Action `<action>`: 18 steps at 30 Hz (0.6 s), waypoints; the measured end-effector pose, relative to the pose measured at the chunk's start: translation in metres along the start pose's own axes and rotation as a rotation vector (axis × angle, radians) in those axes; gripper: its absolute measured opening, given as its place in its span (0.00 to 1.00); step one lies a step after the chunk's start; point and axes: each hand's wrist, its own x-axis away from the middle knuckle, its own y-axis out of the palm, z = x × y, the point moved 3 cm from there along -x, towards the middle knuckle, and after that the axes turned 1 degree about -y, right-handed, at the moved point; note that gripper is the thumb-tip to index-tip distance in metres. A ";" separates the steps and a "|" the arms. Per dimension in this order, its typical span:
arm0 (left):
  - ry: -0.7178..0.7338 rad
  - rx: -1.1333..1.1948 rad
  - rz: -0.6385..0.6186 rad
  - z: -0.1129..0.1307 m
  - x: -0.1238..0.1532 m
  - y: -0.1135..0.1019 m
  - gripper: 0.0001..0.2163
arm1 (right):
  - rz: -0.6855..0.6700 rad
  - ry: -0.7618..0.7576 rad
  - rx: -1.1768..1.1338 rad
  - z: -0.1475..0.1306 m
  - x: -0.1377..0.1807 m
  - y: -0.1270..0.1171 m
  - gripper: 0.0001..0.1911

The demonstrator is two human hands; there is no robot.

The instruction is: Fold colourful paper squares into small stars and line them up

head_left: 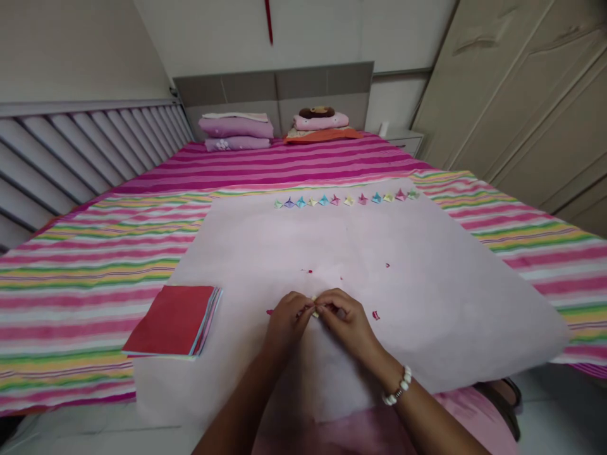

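Observation:
My left hand [288, 322] and my right hand [345, 319] meet over a large white sheet [427, 284] spread on the bed. Both pinch a small yellow folded paper piece [315, 308] between their fingertips; most of it is hidden by the fingers. A white bead bracelet [397, 387] circles my right wrist. A stack of coloured square papers [176, 321], red on top, lies to the left of my left hand. A row of several small folded paper shapes [346, 200] in pastel colours lines the far edge of the sheet.
The bed has a striped pink, yellow and green cover [71, 272]. Tiny red paper scraps [375, 315] lie around my hands. Folded blankets [236, 131] and pillows [320, 125] sit at the headboard. A wardrobe [531, 107] stands at the right, a slatted panel [71, 151] at the left.

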 end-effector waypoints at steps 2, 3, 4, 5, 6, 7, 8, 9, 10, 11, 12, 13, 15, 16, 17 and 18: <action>-0.001 -0.004 -0.011 -0.006 0.000 0.004 0.05 | -0.022 -0.001 0.031 0.008 0.000 0.003 0.05; -0.003 -0.003 -0.017 -0.008 0.000 0.005 0.06 | -0.030 0.005 0.044 0.012 0.000 0.003 0.06; -0.006 0.000 -0.022 -0.010 0.000 0.007 0.06 | -0.036 0.012 0.054 0.015 0.000 0.004 0.05; -0.012 0.005 -0.021 -0.012 0.001 0.008 0.06 | -0.041 0.019 0.061 0.018 0.000 0.005 0.05; -0.021 0.012 -0.019 -0.014 0.001 0.009 0.06 | -0.045 0.025 0.064 0.020 0.001 0.005 0.05; -0.031 0.020 -0.015 -0.015 0.002 0.010 0.06 | -0.046 0.030 0.064 0.021 0.001 0.005 0.05; -0.039 0.030 -0.011 -0.017 0.002 0.010 0.06 | -0.047 0.035 0.061 0.022 0.002 0.005 0.05; -0.045 0.041 -0.006 -0.017 0.003 0.011 0.06 | -0.045 0.038 0.055 0.023 0.002 0.005 0.05; -0.048 0.053 0.001 -0.018 0.003 0.011 0.06 | -0.042 0.041 0.046 0.023 0.003 0.005 0.05; -0.049 0.064 0.009 -0.018 0.004 0.012 0.06 | -0.036 0.043 0.036 0.024 0.004 0.005 0.05; -0.050 0.074 0.023 -0.017 0.005 0.011 0.05 | -0.026 0.044 0.026 0.024 0.004 0.005 0.04; -0.056 0.082 0.041 -0.017 0.005 0.011 0.05 | -0.012 0.045 0.015 0.025 0.005 0.005 0.04; -0.092 0.091 0.085 -0.015 0.007 0.008 0.04 | 0.016 0.045 -0.008 0.027 0.006 0.004 0.04; -0.117 0.092 0.107 -0.015 0.008 0.007 0.04 | 0.028 0.044 -0.020 0.028 0.007 0.004 0.04; -0.142 0.093 0.124 -0.015 0.008 0.006 0.04 | 0.037 0.043 -0.032 0.029 0.008 0.004 0.04; -0.164 0.095 0.139 -0.014 0.009 0.005 0.04 | 0.043 0.042 -0.042 0.030 0.008 0.004 0.04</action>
